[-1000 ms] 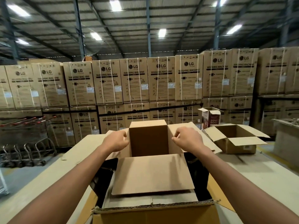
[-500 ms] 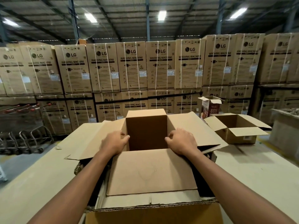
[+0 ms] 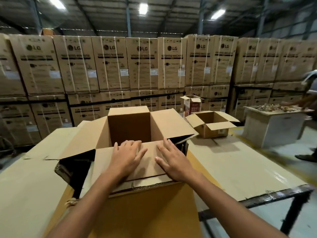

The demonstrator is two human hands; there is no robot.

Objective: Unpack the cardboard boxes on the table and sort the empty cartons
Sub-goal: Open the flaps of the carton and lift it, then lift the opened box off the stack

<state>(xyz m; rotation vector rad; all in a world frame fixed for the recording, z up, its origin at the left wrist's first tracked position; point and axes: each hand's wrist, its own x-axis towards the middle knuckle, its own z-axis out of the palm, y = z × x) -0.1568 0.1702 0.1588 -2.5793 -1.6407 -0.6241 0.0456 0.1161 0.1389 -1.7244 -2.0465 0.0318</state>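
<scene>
Stacked brown cartons (image 3: 144,64) fill the wall behind the pale table (image 3: 240,169). On it stands the big corrugated box (image 3: 130,127); my left hand (image 3: 127,157) and right hand (image 3: 173,162) press flat, fingers spread, on its smooth near flap (image 3: 151,162).

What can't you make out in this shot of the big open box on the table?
Big box contents, head view: hidden by the near flap under the left hand and right hand.
Pieces on the side table, head view: too small, blurred.
Person at right, head view: cut off by the frame edge, blurred.
</scene>
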